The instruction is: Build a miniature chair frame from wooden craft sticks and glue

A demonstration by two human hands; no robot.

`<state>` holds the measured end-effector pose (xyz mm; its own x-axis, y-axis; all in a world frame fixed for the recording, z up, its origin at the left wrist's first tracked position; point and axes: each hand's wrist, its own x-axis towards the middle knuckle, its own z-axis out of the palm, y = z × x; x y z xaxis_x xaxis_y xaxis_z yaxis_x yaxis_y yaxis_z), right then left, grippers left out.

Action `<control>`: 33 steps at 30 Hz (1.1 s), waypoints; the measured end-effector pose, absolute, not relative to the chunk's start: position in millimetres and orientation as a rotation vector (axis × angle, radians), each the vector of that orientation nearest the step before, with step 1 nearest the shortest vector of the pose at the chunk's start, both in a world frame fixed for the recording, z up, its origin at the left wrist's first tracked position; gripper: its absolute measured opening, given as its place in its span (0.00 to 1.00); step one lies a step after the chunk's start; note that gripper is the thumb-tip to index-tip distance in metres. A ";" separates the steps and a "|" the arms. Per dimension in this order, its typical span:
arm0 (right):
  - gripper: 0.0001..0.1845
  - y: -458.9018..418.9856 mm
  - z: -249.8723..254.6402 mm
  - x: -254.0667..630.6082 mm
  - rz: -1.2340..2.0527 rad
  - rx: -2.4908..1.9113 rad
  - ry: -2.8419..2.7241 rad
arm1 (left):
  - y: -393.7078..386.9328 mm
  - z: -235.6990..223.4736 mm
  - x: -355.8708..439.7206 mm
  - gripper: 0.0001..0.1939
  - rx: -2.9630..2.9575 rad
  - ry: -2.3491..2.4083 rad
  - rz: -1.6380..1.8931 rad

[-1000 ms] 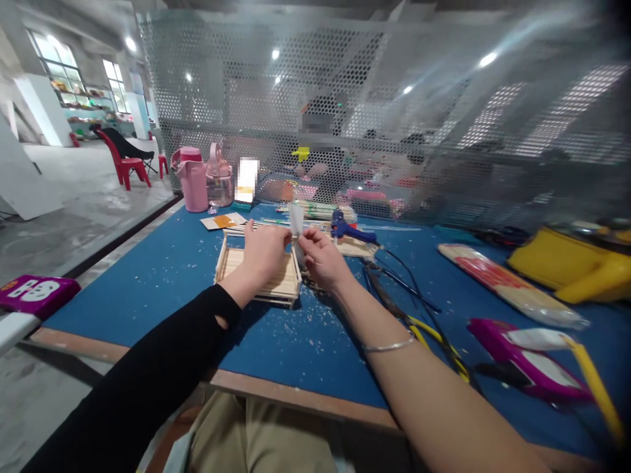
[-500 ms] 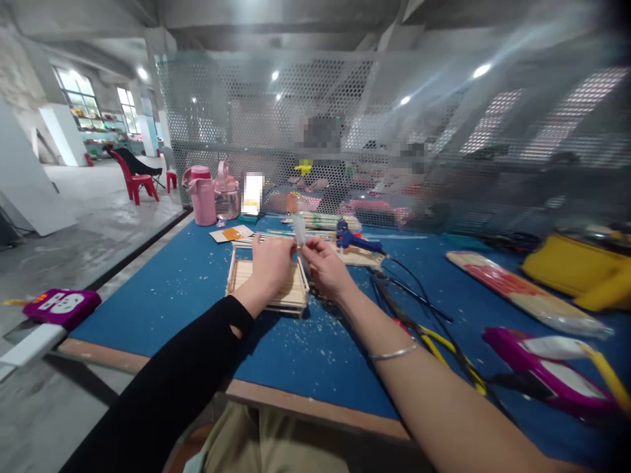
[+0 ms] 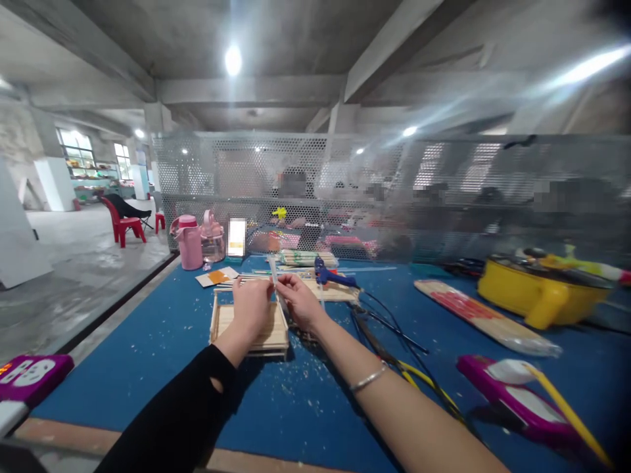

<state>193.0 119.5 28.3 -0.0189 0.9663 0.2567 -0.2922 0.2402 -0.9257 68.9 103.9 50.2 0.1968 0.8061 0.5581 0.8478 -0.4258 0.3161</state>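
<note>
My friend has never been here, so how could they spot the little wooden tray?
On the blue table, find the person's left hand. The wooden tray is partly hidden behind it. Unlike the bundled sticks farther back, it has raised edges.

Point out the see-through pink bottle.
The right-hand bottle, between the jug and the lit screen: its body is clear, while the jug's is solid pink.
</note>
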 end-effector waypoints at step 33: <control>0.19 122.5 29.4 188.2 1.121 -0.712 -1.109 | 102.6 52.1 70.2 0.13 -2.381 -1.679 -1.063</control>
